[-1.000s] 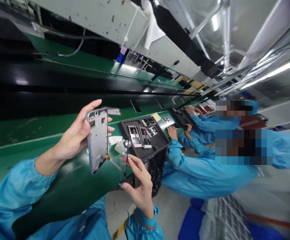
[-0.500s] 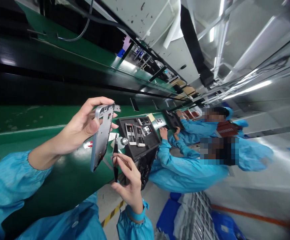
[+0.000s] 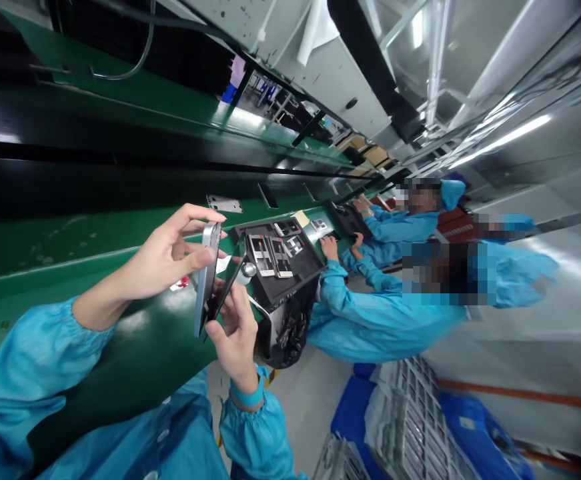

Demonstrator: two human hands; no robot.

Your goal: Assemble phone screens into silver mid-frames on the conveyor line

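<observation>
My left hand (image 3: pixel 157 261) grips a silver-blue phone frame (image 3: pixel 202 290) by its upper part, thumb on the near edge and fingers behind. It stands nearly edge-on to me. Between the fingers and thumb of my right hand (image 3: pixel 236 333) is a thin black phone screen (image 3: pixel 226 285), tilted against the frame. Their lower ends lie close together, while the upper ends spread apart in a V. Whether they touch I cannot tell. Just beyond the screen shows a small bottle with a metal top (image 3: pixel 247 269), partly hidden.
A black tray (image 3: pixel 297 285) holding several phone parts (image 3: pixel 261 256) sits beyond my hands, with a black plastic bag (image 3: pixel 290 333) below its edge. Another phone frame (image 3: pixel 225 203) and a dark panel (image 3: pixel 267 195) lie further back. Co-workers in blue (image 3: pixel 370 320) sit along the green bench (image 3: pixel 155 353).
My right hand has brought the screen left and up against the phone frame. The frame has turned from showing its inner face to nearly edge-on. The view has shifted slightly.
</observation>
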